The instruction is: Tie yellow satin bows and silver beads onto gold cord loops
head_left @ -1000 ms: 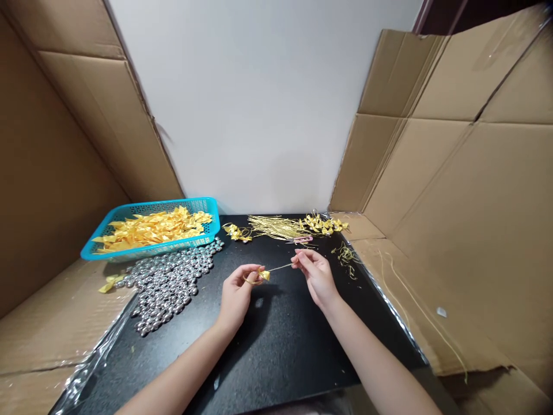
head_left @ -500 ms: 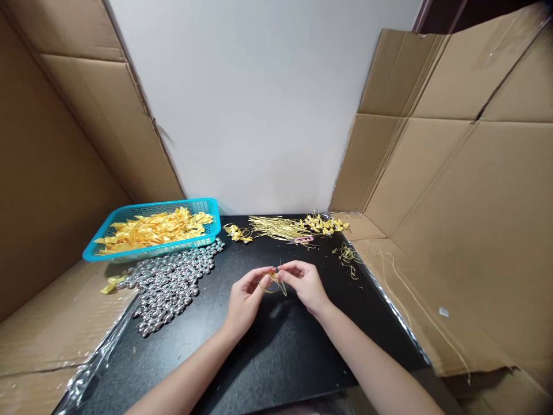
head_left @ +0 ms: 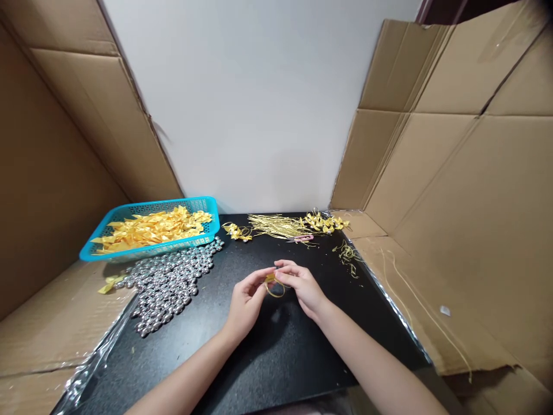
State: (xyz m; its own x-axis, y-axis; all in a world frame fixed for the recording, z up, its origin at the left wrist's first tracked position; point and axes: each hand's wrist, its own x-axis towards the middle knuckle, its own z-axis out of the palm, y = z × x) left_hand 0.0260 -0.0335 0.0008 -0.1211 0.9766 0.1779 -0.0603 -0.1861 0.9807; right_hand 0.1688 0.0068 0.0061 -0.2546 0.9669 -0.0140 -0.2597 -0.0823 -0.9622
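My left hand [head_left: 246, 300] and my right hand [head_left: 307, 291] meet above the middle of the black table. My left fingers pinch a small yellow ribbon bow [head_left: 270, 278]. The right fingertips press on a gold cord [head_left: 276, 295], which hangs in a loop below the bow. Something small and dark shows between the fingertips, too hidden to name. Left of my hands spreads a heap of small silver bells [head_left: 168, 282]. Behind them stands a blue basket [head_left: 93, 249] of yellow ribbon bows [head_left: 159, 227].
At the back lie a bundle of gold cords [head_left: 276, 226], pink-handled scissors [head_left: 301, 238] and two clusters of corded bows [head_left: 324, 222]. Cord scraps [head_left: 347, 252] are on the right. Cardboard walls [head_left: 470, 190] flank the black table [head_left: 224, 369].
My right fingers have closed in nearer to the left ones, and the loose cord end has turned into a rounder loop below. The view has shifted slightly.
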